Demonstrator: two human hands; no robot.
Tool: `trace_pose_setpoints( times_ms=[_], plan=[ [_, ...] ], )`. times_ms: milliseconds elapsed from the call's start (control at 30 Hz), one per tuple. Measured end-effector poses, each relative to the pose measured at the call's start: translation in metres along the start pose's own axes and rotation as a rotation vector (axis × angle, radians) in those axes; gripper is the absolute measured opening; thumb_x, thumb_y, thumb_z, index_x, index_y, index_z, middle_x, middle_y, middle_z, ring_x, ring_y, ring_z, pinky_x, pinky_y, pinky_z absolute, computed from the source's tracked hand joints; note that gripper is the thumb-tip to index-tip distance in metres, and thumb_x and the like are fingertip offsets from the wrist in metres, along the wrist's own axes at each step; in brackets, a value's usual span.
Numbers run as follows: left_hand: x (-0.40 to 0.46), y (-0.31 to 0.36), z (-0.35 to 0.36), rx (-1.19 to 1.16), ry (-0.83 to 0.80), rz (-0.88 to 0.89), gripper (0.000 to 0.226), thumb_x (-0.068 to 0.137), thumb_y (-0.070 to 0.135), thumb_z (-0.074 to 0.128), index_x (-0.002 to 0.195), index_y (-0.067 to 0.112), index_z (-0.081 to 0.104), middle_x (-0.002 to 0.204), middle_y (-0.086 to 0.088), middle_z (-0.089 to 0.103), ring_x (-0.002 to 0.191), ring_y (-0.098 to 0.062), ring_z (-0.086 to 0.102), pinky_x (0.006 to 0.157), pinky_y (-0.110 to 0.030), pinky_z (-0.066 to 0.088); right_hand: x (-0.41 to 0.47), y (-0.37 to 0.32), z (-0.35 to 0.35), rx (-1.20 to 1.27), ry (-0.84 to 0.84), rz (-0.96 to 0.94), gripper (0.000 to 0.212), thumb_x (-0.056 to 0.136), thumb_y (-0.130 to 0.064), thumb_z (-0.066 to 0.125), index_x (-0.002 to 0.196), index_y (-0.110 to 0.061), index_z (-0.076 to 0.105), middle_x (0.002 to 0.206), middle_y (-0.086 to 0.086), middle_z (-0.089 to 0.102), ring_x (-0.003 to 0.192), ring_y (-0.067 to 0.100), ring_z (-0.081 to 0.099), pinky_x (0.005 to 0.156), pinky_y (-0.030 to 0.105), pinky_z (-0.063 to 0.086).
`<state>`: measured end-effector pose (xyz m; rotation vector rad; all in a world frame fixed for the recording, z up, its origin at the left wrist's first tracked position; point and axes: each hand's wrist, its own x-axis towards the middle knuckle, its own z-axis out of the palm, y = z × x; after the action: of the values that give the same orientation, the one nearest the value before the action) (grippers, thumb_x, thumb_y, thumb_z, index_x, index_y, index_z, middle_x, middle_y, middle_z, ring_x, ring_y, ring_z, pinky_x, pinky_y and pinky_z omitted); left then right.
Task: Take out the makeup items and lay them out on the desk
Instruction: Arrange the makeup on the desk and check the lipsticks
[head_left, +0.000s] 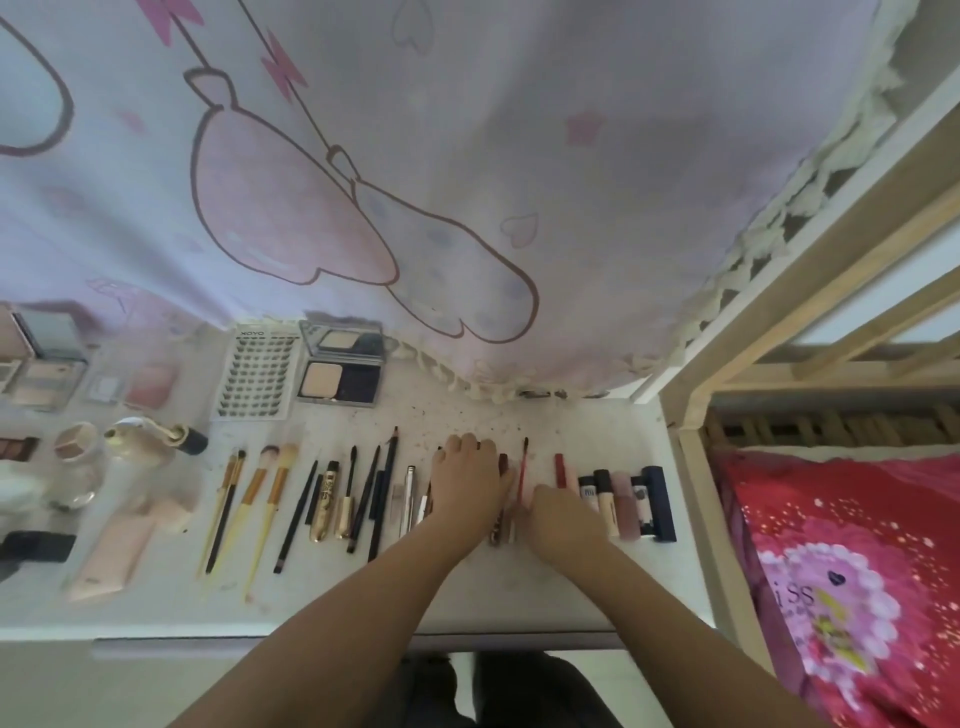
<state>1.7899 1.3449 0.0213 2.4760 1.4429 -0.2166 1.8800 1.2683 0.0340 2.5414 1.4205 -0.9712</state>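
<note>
The makeup items lie in a neat row on the white desk, and both hands sit in the middle of it: the left hand rests flat with loose fingers, while I cannot tell what the right hand is doing by the thin red brush. I think a bump could roll the smooth round tubes, like the shiny gold mascara tube. The soft-tipped yellow brushes would slide too.

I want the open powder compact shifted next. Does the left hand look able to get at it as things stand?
Probably yes. The left hand lies on the row of tubes, and the powder compact sits open further back to its left, with only bare desk between them and nothing on top of it.
</note>
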Motion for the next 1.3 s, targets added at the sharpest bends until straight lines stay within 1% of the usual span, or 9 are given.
trace_pose_setpoints(
  times_ms=[100,200,300,433,567,667,900,1067,1300],
  plan=[
    [-0.006,0.016,-0.004,-0.047,0.068,0.114,0.034,0.095,0.037,0.039,0.113,0.012,0.053,0.115,-0.008,0.055,0.109,-0.027,0.045,0.088,-0.036,0.034,0.023,0.021,-0.039,-0.069,0.152,-0.029,0.027,0.096,-0.038,0.039,0.093,-0.016,0.054,0.098,0.006,0.064,0.087,0.024,0.059,0.068,0.029,0.039],
    [-0.016,0.048,0.003,-0.026,0.019,0.233,0.034,0.096,0.03,0.038,0.12,0.01,0.051,0.119,-0.011,0.053,0.113,-0.03,0.043,0.093,-0.039,0.033,0.049,0.032,-0.064,-0.091,0.123,-0.004,0.031,0.095,-0.038,0.04,0.097,-0.013,0.058,0.097,0.007,0.065,0.089,0.024,0.06,0.068,0.03,0.042],
    [-0.015,0.068,0.014,0.053,-0.057,0.19,0.042,0.097,0.03,0.036,0.132,0.007,0.044,0.125,-0.013,0.05,0.12,-0.031,0.039,0.102,-0.043,0.029,0.063,0.029,-0.062,-0.149,0.033,-0.017,0.036,0.095,-0.043,0.04,0.096,-0.013,0.059,0.095,0.005,0.065,0.087,0.023,0.059,0.068,0.03,0.041],
    [-0.007,0.069,0.018,0.072,-0.095,0.114,0.051,0.098,0.038,0.035,0.138,0.007,0.037,0.131,-0.012,0.048,0.124,-0.03,0.037,0.1,-0.04,0.029,0.068,0.025,-0.052,-0.202,0.028,-0.02,0.035,0.093,-0.045,0.043,0.093,-0.015,0.06,0.08,0.0,0.056,0.076,0.02,0.054,0.065,0.029,0.04],
    [-0.006,0.068,0.016,0.078,-0.133,0.088,0.044,0.098,0.034,0.034,0.131,0.008,0.047,0.129,-0.012,0.049,0.123,-0.03,0.037,0.1,-0.04,0.03,0.066,0.027,-0.052,-0.208,0.058,-0.057,0.027,0.095,-0.035,0.041,0.081,-0.016,0.055,0.087,0.003,0.064,0.072,0.02,0.051,0.062,0.028,0.039],
    [-0.009,0.064,0.014,0.034,-0.125,0.052,0.04,0.098,0.033,0.035,0.122,0.008,0.055,0.128,-0.013,0.05,0.121,-0.03,0.039,0.101,-0.04,0.03,0.063,0.024,-0.058,-0.131,0.091,-0.072,0.03,0.096,-0.034,0.037,0.084,-0.013,0.056,0.088,0.005,0.064,0.075,0.021,0.054,0.064,0.028,0.039],
    [-0.01,0.04,-0.019,-0.152,-0.023,0.049,0.034,0.098,0.034,0.036,0.114,0.013,0.057,0.111,-0.007,0.058,0.106,-0.027,0.051,0.086,-0.037,0.038,0.042,0.016,-0.082,0.243,0.1,-0.053,0.039,0.099,-0.039,0.031,0.094,-0.009,0.056,0.087,0.008,0.062,0.084,0.025,0.061,0.078,0.035,0.048],
    [-0.024,0.017,-0.045,-0.263,-0.098,0.139,0.026,0.099,0.033,0.035,0.104,0.016,0.054,0.097,-0.006,0.065,0.091,-0.028,0.06,0.079,-0.037,0.041,0.017,0.005,-0.089,0.269,0.036,-0.163,0.044,0.096,-0.044,0.043,0.086,-0.007,0.062,0.068,0.0,0.056,0.061,0.012,0.051,0.055,0.024,0.037],
    [-0.049,-0.018,-0.075,-0.445,-0.206,0.214,0.025,0.099,0.026,0.039,0.096,0.011,0.059,0.087,-0.008,0.062,0.076,-0.023,0.056,0.068,-0.032,0.044,-0.016,-0.014,-0.078,0.643,-0.08,-0.097,0.035,0.096,-0.034,0.049,0.074,-0.008,0.056,0.053,-0.003,0.045,0.044,0.01,0.037,0.042,0.018,0.029]
  ],
)
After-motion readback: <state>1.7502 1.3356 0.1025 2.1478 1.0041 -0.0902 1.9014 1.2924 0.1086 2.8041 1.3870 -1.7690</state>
